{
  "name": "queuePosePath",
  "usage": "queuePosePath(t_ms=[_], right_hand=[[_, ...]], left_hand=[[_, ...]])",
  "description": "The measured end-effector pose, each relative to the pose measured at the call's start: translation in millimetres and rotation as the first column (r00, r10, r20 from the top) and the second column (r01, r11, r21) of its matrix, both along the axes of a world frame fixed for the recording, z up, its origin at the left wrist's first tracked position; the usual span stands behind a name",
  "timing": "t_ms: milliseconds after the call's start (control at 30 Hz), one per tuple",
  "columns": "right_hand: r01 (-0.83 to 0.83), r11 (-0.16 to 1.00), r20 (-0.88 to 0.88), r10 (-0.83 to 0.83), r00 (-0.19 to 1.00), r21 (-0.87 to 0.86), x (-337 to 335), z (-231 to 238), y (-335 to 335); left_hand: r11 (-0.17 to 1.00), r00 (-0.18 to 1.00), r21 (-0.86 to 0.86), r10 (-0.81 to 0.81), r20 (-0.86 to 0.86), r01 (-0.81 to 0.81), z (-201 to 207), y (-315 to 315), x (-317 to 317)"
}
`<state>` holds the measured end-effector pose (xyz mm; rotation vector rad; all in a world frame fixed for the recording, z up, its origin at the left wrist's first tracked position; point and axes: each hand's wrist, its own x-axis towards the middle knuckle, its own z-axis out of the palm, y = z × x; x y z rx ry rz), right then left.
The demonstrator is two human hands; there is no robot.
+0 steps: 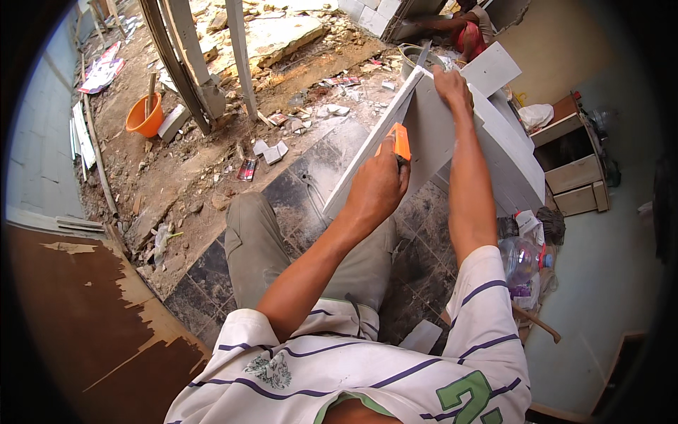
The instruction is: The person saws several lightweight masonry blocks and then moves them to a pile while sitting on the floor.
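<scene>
In my left hand (380, 185) is an orange tool (400, 141) with a black part, beside the long narrow edge of a white block (429, 134). The fingers are closed round it; its working end is hidden, so its kind does not show. My right hand (453, 90) grips the top end of that block, fingers bent over the edge. The block stands tilted in front of my knees. More white blocks (505, 152) lean close behind it on the right, with a smaller white piece (492, 68) at their top.
Dusty dark tiles (417, 265) lie under me. Rubble, an orange bucket (146, 116) and wooden posts (241, 60) are ahead left. A grey bucket (413, 60) and another person (470, 35) are beyond the blocks. A wooden cabinet (573, 166) and large plastic bottle (519, 258) stand right.
</scene>
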<state>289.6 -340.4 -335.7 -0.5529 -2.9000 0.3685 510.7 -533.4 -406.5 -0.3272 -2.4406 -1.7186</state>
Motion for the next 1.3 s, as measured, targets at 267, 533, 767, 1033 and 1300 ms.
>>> queuePosePath(t_ms=[267,533,767,1033,1300], right_hand=[[0.052,0.999,0.059,-0.052,0.997,0.005,-2,6,3],[0.058,0.998,0.018,-0.059,0.998,0.037,-7,6,20],[0.021,1.0,0.005,-0.021,1.0,-0.007,-15,2,3],[0.077,0.996,0.034,-0.079,0.996,0.053,-23,-6,20],[0.054,0.999,0.017,-0.054,0.998,0.005,-20,-8,14]], left_hand=[[1.0,0.994,-0.022,-0.015,0.105,0.017,-22,-29,97],[0.997,1.0,0.078,-0.001,-0.018,0.002,-20,-27,84],[1.0,0.999,0.002,0.0,0.048,0.0,-14,-16,19],[0.999,1.0,0.031,0.012,-0.019,-0.011,-43,-56,133],[1.0,1.0,-0.014,0.007,-0.001,-0.007,-23,-8,28]])
